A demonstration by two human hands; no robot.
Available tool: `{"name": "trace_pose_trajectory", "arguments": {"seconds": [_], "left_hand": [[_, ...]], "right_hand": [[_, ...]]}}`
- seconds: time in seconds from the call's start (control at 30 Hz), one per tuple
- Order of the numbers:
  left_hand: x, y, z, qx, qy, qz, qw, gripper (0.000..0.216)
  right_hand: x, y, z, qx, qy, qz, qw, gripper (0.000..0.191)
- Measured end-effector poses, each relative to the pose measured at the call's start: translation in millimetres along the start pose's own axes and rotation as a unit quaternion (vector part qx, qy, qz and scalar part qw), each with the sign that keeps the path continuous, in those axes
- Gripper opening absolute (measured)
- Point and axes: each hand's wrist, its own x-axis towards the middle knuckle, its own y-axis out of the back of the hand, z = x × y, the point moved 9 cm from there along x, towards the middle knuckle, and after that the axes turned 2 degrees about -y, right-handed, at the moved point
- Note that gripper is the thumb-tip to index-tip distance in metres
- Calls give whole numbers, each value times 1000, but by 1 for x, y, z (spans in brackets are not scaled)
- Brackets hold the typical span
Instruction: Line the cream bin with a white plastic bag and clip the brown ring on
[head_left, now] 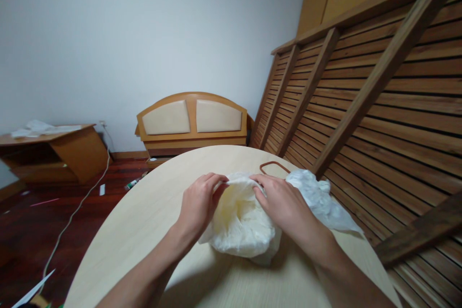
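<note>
The cream plastic bag [240, 224] lies crumpled on the round pale bench [144, 221], a little right of centre in the lower half of the frame. Its gathered upper edge points toward the top of the frame, away from the person. Its puffed body sags toward the lower edge, so its long axis runs roughly up and down the picture, leaning slightly to the lower right.

The left hand [198, 204] comes in from the lower left. Its grip is pinched shut on the bag's upper left edge, fingertips meeting the thumb on the film. The right hand [283, 204] comes in from the lower right. Its fingers curl down over the upper right edge, and its grip is closed on the bag there. Between the two hands the edge is drawn into a short ridge.

Just right of the right hand, touching the bag's side, a second white bag [317, 197] spreads toward the bench's right rim. A thin brown loop [274, 167] lies flat just above the right hand.

Beyond the bench, a padded headboard [193, 118] stands against the white wall at centre. A slatted bed frame [378, 106] leans across the right of the frame. At the left, a low wooden cabinet [57, 151] sits on the dark floor [29, 221], with a pale cable [77, 211] trailing across it.
</note>
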Motion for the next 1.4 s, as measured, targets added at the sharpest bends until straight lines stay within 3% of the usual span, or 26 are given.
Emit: {"name": "trace_pose_trajectory", "arguments": {"seconds": [0.17, 0.37, 0.6, 0.77, 1.1, 1.3, 1.4], "left_hand": [[-1, 0, 4, -3, -22, 7, 1000, 8], [-3, 1, 15, -13, -55, 0, 998, 10], [-3, -1, 13, -13, -49, -6, 999, 11], [-4, -1, 11, 1, -36, -5, 999, 11], [-4, -5, 3, 17, -3, -24, 1000, 15], [-3, -4, 7, 16, -12, -28, 999, 18], [-3, -5, 11, 0, -30, -30, 999, 24]], "right_hand": [[0, 5, -18, 23, 52, 40, 998, 41], [2, -3, -13, -40, -1, -7, 999, 20], [2, -6, -9, -46, -10, -28, 998, 19], [-1, -9, 3, -101, -55, -71, 991, 17], [-10, -3, 10, -99, -35, -94, 990, 30], [-4, 13, -3, 16, 13, 2, 1000, 34], [-2, 9, -1, 17, 12, -8, 1000, 25]]}}
